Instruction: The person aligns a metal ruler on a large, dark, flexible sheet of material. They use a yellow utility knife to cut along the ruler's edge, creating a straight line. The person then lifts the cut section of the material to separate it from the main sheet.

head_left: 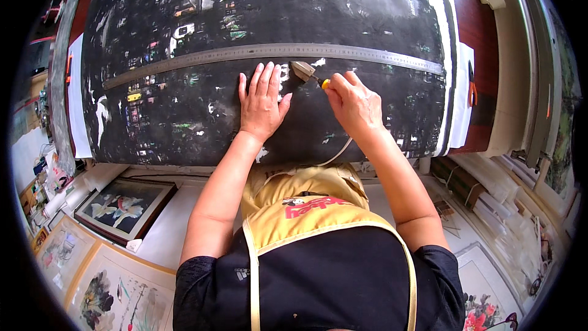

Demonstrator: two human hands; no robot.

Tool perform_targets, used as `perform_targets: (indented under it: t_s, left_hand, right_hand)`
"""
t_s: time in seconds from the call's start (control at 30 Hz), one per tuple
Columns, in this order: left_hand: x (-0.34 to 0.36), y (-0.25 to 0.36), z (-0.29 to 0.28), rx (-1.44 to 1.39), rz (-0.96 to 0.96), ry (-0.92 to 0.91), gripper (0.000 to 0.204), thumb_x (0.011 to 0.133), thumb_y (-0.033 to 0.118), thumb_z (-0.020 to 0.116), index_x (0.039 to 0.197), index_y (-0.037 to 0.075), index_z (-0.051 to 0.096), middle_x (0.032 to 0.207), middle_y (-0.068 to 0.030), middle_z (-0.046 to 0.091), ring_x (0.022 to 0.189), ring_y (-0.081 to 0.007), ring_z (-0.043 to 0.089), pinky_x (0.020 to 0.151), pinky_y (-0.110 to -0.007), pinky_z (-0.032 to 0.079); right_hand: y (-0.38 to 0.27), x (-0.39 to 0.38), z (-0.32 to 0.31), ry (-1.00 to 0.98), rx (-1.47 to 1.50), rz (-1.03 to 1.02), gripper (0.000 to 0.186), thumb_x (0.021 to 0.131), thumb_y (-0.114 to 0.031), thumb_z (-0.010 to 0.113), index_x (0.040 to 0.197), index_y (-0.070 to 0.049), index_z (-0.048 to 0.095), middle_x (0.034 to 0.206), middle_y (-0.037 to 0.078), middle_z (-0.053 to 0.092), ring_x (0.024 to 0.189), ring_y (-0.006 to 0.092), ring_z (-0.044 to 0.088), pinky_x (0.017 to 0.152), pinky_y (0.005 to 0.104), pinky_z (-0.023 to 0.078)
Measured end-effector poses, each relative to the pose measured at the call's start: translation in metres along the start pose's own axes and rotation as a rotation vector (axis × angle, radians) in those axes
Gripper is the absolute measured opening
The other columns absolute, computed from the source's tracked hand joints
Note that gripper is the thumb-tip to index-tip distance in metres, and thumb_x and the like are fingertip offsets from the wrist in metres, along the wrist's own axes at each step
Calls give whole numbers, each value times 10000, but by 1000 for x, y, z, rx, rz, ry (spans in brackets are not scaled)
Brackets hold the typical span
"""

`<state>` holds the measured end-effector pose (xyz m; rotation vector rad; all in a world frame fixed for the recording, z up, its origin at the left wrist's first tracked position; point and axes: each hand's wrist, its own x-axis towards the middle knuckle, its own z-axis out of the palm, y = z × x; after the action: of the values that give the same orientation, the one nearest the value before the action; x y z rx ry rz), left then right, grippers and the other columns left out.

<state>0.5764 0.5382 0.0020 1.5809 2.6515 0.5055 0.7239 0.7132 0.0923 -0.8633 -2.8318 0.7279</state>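
Note:
A large dark painting (202, 110) with white, green and yellow flecks covers the table before me. My left hand (263, 103) lies flat on it, fingers stretched toward a long steel ruler (263, 51) that crosses the painting. Closed around the handle of a small electric iron (303, 71) is my right hand (357, 105). The iron has a pointed metal head and a yellow collar. Its head is at the painting just below the ruler, right of my left fingertips; whether it touches the sheet I cannot tell. A pale cord (337, 154) runs from beneath my right hand toward my apron.
Orange-handled scissors (472, 92) lie on white paper at the table's right side. Another orange-handled tool (68, 67) lies at the left edge. Below the table stand a framed flower picture (160, 208) and other paintings at left, with rolled papers (490, 178) at right.

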Motion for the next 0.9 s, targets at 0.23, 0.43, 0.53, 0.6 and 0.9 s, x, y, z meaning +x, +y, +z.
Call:
perform_targets:
  t_s: [0.23, 0.43, 0.53, 0.6, 0.9]
  left_hand:
    - [0, 2, 2, -1, -8, 0, 692, 971, 341, 668, 1572, 96, 425, 1595, -103, 427, 1526, -289, 344, 1268, -587, 175]
    - [16, 48, 7, -60, 113, -83, 711, 980, 336, 658, 1610, 143, 392, 1674, -54, 357, 1573, -271, 277, 1274, -609, 133]
    - [26, 73, 18, -78, 177, -111, 726, 968, 356, 670, 1609, 149, 398, 1682, -33, 349, 1568, -265, 285, 1272, -610, 141]
    - [33, 90, 23, -82, 210, -140, 730, 967, 385, 670, 1609, 161, 402, 1683, -18, 348, 1577, -258, 262, 1267, -627, 124]
    - [37, 120, 41, -17, 204, -159, 774, 947, 443, 691, 1621, 223, 380, 1688, -2, 332, 1587, -267, 231, 1233, -703, 71]
  right_hand:
    - [43, -44, -18, 114, -24, 76, 117, 970, -211, 695, 951, -145, 600, 870, 60, 597, 685, 331, 675, 545, 442, 532]
    - [68, -52, -29, 184, -54, 151, 136, 970, -209, 705, 932, -146, 591, 838, 57, 589, 658, 327, 664, 520, 439, 517]
    - [86, -61, -35, 215, -59, 172, 144, 970, -211, 708, 925, -144, 589, 843, 56, 591, 656, 324, 663, 518, 438, 518]
    - [97, -63, -42, 224, -58, 175, 142, 967, -212, 712, 931, -140, 596, 846, 53, 591, 658, 317, 663, 515, 430, 519]
    - [134, -72, -62, 192, -48, 205, 136, 972, -207, 699, 938, -140, 586, 857, 65, 600, 691, 356, 671, 541, 466, 525]
